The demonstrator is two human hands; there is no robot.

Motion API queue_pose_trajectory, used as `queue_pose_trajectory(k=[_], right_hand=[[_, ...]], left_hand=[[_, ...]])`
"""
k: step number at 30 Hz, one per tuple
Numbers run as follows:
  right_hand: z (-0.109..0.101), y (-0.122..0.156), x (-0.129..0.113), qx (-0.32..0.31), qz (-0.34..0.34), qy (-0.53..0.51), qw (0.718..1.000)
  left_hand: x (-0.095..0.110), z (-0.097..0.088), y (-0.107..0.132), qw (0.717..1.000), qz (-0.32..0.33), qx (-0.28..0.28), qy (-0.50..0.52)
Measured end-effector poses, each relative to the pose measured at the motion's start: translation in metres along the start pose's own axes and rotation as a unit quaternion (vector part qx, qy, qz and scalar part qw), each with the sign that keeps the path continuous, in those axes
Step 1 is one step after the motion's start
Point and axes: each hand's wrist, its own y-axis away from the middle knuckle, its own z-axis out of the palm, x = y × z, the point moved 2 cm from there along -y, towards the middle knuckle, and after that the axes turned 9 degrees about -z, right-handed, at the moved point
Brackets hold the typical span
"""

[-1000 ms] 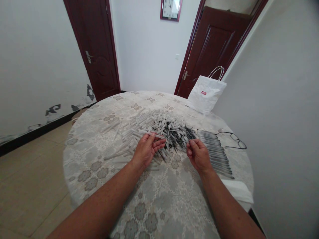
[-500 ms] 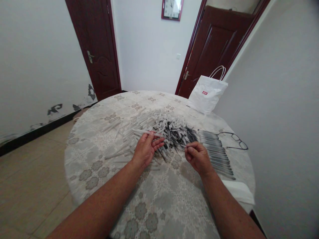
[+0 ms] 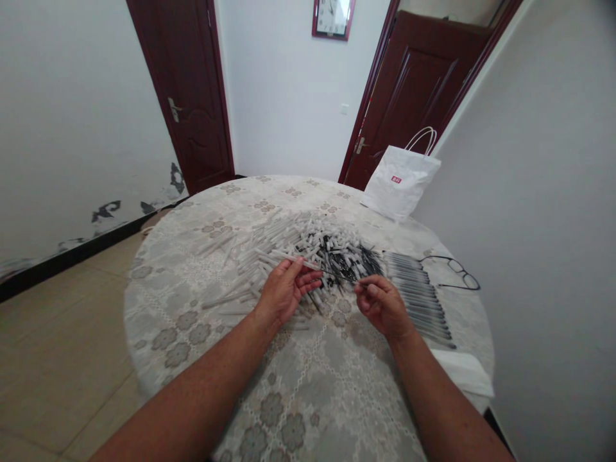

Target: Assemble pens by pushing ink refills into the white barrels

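Observation:
My left hand (image 3: pixel 285 290) pinches a clear pen barrel (image 3: pixel 283 256) between thumb and fingers, its tip pointing right. My right hand (image 3: pixel 379 301) is closed on a thin black refill (image 3: pixel 342 277) that points left toward the barrel's open end. The two tips are close, with a small gap between them. Both hands hover over a heap of clear barrels (image 3: pixel 250 256) and a darker heap of refills and small parts (image 3: pixel 341 253) on a round table (image 3: pixel 298 385) with a lace-pattern cloth.
A row of assembled pens (image 3: pixel 418 295) lies right of my right hand, with black-rimmed glasses (image 3: pixel 455 269) beyond it. A white paper bag (image 3: pixel 399 183) stands at the table's far right edge. A folded white cloth (image 3: pixel 462 375) lies near right. The wall is close on the right.
My right hand has picked a black refill out of the dark heap and drawn it left toward the barrel. My left hand has shifted slightly, keeping hold of the barrel.

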Motion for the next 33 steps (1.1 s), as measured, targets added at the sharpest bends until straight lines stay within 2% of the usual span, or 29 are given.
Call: queue_pose_trajectory(k=[7, 13, 16, 19, 24, 28, 30, 31, 33], right_hand=[[0.002, 0.004, 0.003, -0.027, 0.031, 0.017, 0.999], [0.005, 0.005, 0.013, -0.077, 0.038, 0.072, 0.994], [0.006, 0.005, 0.017, -0.117, 0.037, 0.137, 0.983], [0.008, 0.005, 0.018, -0.131, 0.035, 0.199, 0.971], [0.011, 0.007, 0.02, -0.107, 0.033, 0.231, 0.966], [0.011, 0.005, 0.022, -0.08, 0.003, 0.258, 0.963], [0.011, 0.003, 0.02, -0.065, -0.046, 0.355, 0.932], [0.012, 0.002, 0.02, -0.069, -0.08, 0.421, 0.901], [0.015, 0.001, 0.021, -0.105, -0.137, 0.544, 0.821]], left_hand=[[-0.003, 0.004, 0.003, 0.999, -0.025, -0.028, -0.021], [-0.014, 0.01, 0.012, 0.984, -0.107, -0.1, -0.104], [-0.018, 0.011, 0.016, 0.973, -0.133, -0.126, -0.143], [-0.019, 0.01, 0.016, 0.972, -0.141, -0.12, -0.146], [-0.02, 0.008, 0.013, 0.978, -0.145, -0.1, -0.114], [-0.02, 0.009, 0.011, 0.985, -0.135, -0.088, -0.056], [-0.017, 0.008, 0.01, 0.991, -0.114, -0.072, -0.023], [-0.014, 0.007, 0.008, 0.993, -0.101, -0.059, -0.008], [-0.008, 0.004, 0.005, 0.997, -0.073, -0.03, 0.018]])
